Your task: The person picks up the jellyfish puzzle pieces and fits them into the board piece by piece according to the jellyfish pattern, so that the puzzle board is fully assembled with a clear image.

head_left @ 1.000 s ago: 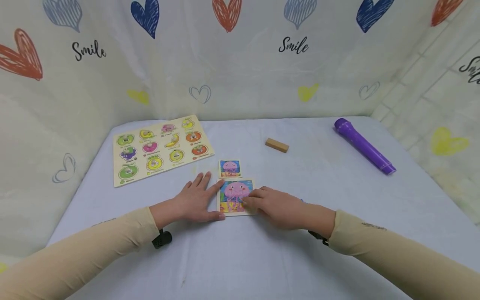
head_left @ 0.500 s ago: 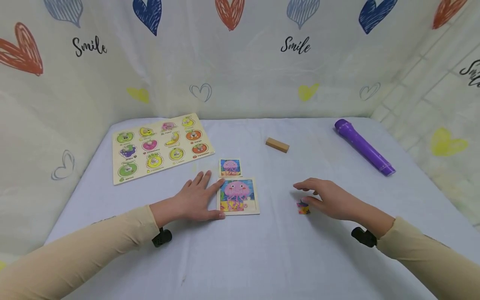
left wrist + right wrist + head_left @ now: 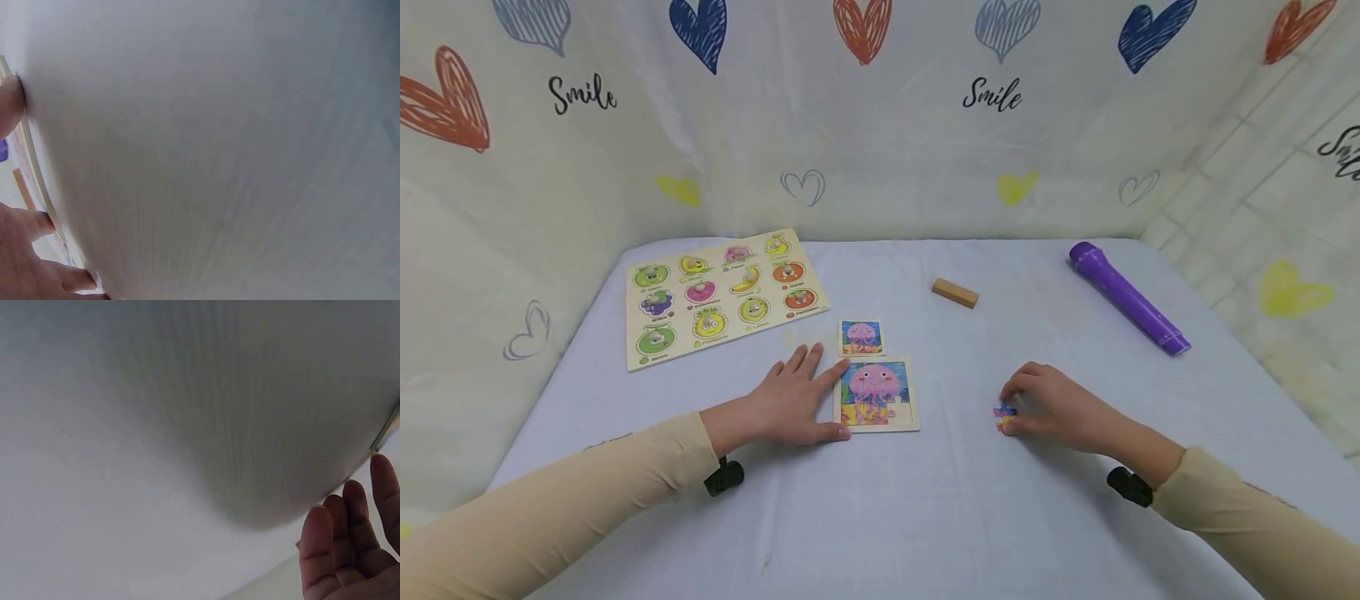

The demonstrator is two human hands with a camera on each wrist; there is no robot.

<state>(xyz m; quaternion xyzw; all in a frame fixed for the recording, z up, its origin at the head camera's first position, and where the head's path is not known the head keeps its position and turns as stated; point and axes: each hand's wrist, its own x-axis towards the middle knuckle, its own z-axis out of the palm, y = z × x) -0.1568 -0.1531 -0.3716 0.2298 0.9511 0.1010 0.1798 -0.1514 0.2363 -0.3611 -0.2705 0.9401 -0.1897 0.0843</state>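
Observation:
A square wooden jigsaw board (image 3: 876, 392) with a pink jellyfish picture lies at the middle of the table; bare wood shows at its lower right. My left hand (image 3: 793, 404) rests with fingers spread beside it, index fingertip and thumb touching its left edge. Right of the board, my right hand (image 3: 1056, 410) pinches a small colourful jigsaw piece (image 3: 1002, 413) between thumb and fingers, low over the cloth. Directly behind the board sits a smaller jellyfish picture card (image 3: 861, 337). In the right wrist view the fingers (image 3: 317, 540) show at the lower right, the piece hidden.
A fruit peg puzzle board (image 3: 727, 298) lies at the back left. Farther back are a small wooden block (image 3: 955, 292) and, to the right, a purple toy microphone (image 3: 1127, 297). A white cloth covers the table, with a printed curtain (image 3: 895, 125) behind it.
My right hand has left the jigsaw board, moved right to the loose piece and closed thumb and fingers on it. My left hand stays at the board's left edge.

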